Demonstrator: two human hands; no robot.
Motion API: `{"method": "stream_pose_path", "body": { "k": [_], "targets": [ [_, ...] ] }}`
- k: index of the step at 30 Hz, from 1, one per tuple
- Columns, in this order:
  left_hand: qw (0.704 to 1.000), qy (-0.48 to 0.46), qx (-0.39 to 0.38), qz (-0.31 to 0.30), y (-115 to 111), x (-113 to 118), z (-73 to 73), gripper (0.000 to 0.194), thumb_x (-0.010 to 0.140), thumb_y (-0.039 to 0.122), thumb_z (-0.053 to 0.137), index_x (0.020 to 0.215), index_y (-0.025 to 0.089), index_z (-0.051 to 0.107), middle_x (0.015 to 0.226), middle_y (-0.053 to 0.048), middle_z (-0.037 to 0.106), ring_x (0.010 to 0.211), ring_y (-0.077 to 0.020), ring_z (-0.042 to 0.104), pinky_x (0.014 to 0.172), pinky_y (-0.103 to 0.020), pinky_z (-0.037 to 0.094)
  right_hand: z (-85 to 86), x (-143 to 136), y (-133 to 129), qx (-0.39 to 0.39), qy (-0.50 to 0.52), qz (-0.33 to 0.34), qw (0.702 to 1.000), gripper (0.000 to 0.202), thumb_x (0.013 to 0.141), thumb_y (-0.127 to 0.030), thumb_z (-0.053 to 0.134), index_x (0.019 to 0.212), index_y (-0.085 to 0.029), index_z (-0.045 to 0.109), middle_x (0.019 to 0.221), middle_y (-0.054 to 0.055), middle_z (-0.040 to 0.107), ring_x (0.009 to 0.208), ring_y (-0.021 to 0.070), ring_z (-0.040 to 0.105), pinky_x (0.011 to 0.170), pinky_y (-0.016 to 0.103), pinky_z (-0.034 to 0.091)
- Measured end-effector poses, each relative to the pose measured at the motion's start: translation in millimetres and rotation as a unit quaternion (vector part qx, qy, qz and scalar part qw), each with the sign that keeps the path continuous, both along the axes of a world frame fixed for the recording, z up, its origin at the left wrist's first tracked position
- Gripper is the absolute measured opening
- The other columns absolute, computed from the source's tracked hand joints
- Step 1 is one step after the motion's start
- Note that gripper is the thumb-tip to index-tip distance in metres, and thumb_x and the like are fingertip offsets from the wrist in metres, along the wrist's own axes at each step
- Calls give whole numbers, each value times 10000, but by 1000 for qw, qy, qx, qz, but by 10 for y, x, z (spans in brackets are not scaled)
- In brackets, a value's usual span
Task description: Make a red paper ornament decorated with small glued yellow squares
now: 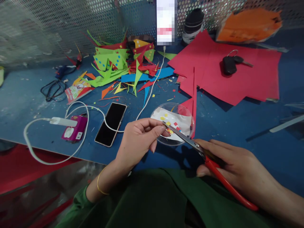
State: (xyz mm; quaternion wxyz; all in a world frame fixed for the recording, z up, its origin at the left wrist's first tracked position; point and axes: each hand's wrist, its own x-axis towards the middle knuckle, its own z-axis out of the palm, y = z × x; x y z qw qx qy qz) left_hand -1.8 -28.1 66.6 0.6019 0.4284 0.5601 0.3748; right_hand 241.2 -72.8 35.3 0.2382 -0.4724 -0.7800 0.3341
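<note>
At left, a packet (79, 91) on the surface (23, 98) bore unreadable lettering. The left hand (140, 137), pinched closed, its contents indiscernible, reached over a dish (175, 144) of paper bits (176, 124); scissors (197, 146), tips at its fingertips, were gripped by the right hand (239, 163). Snipping seemed in hand; the next cut required fingertips clear of blades.

Smooth, bright metal on the scissors (184, 136), glossy plastic down their handle (229, 185), and now a clear, shiny plastic dish (193, 125) with smooth white paper (186, 119) inside! Matt red paper sheets (258, 76), a glossy, glass-like phone screen (111, 123), shiny purple plastic on the socket box (82, 125), a scuffed worktop (220, 117), perforated metal mesh (95, 25)
</note>
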Motion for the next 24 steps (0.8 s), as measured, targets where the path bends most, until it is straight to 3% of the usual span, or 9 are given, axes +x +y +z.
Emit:
{"method": "stream_pose_path", "body": {
  "k": [10,16,24],
  "targets": [
    [1000,1,-2,2,6,-14,-13,45,855,177,716,821,163,743,693,-7,760,347,-1,446,364,-135,315,-3,-2,-8,-22,7,-14,1000,509,878,-632,624,1215,-261,709,673,-25,650,564,131,649,519,209,521],
    [1000,-21,-4,6,-10,-29,-20,45,875,174,692,880,162,735,763,-28,783,370,-2,472,383,-132,328,44,16,38,6,1,-36,999,595,844,-707,600,1251,-283,692,752,-4,704,571,149,660,525,232,549],
    [999,-35,-11,23,-28,-42,-26,59,878,219,698,893,169,672,799,-43,789,389,-18,475,362,-131,294,35,24,28,66,-39,-3,997,763,740,-764,664,1269,-214,637,688,-19,618,498,148,597,413,238,495]
  ]
}}
